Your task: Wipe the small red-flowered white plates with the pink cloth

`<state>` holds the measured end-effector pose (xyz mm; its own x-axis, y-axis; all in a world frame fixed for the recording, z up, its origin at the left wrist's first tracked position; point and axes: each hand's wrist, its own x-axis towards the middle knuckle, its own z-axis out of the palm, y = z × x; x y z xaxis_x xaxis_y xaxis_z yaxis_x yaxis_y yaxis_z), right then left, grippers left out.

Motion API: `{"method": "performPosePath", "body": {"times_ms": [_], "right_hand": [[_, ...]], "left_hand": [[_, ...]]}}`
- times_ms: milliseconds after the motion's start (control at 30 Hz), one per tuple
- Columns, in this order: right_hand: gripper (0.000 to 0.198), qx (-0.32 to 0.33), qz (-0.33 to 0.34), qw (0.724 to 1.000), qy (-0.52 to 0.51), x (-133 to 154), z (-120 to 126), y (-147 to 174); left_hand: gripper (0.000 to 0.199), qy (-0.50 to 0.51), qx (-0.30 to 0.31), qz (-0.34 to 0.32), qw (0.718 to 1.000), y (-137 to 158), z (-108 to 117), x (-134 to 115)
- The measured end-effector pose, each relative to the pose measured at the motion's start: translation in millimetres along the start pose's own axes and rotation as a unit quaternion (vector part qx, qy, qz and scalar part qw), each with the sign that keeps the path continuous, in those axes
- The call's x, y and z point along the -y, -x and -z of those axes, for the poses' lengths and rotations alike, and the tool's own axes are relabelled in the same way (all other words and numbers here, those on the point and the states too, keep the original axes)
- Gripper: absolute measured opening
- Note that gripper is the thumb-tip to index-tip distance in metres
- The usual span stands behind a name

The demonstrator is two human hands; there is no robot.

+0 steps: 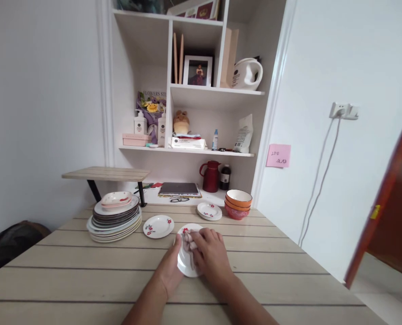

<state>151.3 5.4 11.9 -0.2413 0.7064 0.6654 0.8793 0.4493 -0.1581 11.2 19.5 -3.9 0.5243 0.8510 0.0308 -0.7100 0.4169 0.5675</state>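
My left hand (pixel 172 266) grips the left edge of a small white plate (pixel 184 262) with a red flower, its thumb on the rim. The plate is tilted up toward me above the table. Bunched under the fingers of my right hand (pixel 212 253) is a pale pinkish cloth (pixel 189 243), pressed against the plate's face. The plate's right side is partly hidden by that hand. Just beyond, a flowered white plate (pixel 158 226) lies singly on the table, and a small stack of matching plates (pixel 209 211) sits farther back to the right.
A tall stack of plates (pixel 114 221) stands at left by a raised wooden shelf (pixel 106 173). Stacked bowls (pixel 238 204) are at the back right. Behind are a closed laptop (pixel 179 188), glasses (pixel 179 199), a red jug (pixel 211 177) and a dark bottle (pixel 225 177).
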Motion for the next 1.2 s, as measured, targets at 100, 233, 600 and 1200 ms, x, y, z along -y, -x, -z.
{"method": "performPosePath", "body": {"times_ms": [100,233,600,1200], "right_hand": [[0.033,-0.004,-0.036,0.999,0.028,-11,-3,1],[0.018,0.033,-0.020,0.999,0.025,-13,-5,4],[0.027,0.088,0.094,0.990,-0.064,12,-8,7],[0.034,0.040,0.061,0.996,-0.051,11,-7,3]], "left_hand": [[0.058,0.021,-0.038,-0.044,0.998,-1,4,-6],[0.056,0.050,-0.115,-0.144,0.982,-4,15,-15],[0.061,0.011,-0.088,-0.025,0.996,3,8,-17],[0.066,0.023,0.014,0.044,0.999,1,3,-4]]}}
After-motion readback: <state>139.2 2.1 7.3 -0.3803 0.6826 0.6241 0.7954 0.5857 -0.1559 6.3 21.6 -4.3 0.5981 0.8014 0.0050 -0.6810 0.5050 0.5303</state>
